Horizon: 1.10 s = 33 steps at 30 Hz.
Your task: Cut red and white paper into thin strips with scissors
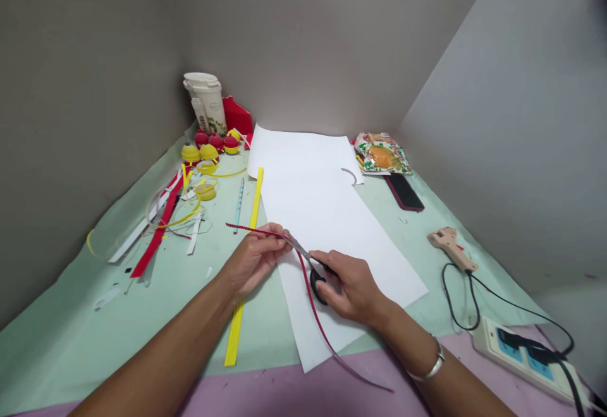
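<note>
While left hand [253, 260] pinches red braided trim [318, 323] between thumb and fingers, right hand [353, 284] grips black-handled scissors [302, 251], fingers clamped around handles, blades at trim just beside left fingertips. Long end curves over white paper sheet [313, 196], past its near edge; short end crosses above yellow strip [256, 199] toward patterned pencil [239, 205]. Glue gun [448, 246] well apart, at right.

No word, brand or number is showing clearly enough to read. Dark lettering is running along a narrow white container [199, 114], and faint print is marking the white tub [211, 96] behind it; both are blurring, as is any print on the patterned packet [383, 157].
</note>
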### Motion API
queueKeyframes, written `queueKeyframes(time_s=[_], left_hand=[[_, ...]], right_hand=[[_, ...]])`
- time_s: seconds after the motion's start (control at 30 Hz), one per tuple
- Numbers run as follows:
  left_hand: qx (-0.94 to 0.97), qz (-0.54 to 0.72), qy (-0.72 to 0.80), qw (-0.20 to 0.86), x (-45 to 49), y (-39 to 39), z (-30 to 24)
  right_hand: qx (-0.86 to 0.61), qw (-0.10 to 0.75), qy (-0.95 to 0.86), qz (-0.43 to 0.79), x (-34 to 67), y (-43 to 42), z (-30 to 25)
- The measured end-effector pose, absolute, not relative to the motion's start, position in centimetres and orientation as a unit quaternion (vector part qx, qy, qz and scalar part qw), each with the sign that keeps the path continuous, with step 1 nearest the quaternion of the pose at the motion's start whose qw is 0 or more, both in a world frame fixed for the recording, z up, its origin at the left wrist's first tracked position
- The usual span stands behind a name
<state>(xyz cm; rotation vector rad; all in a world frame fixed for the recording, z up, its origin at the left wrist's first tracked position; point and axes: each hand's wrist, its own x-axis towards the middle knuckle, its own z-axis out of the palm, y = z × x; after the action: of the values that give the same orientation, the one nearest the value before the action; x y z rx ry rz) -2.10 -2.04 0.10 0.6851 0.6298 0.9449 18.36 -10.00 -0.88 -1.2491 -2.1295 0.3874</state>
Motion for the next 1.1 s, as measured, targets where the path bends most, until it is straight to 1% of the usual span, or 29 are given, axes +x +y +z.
queueKeyframes(time_s=[1.1], left_hand=[[0.338, 0.417, 0.309, 0.785, -1.83, -2.27, 0.52]], right_hand=[[-0.488, 0.302, -0.809, 0.129, 18.46, -9.97, -1.04]])
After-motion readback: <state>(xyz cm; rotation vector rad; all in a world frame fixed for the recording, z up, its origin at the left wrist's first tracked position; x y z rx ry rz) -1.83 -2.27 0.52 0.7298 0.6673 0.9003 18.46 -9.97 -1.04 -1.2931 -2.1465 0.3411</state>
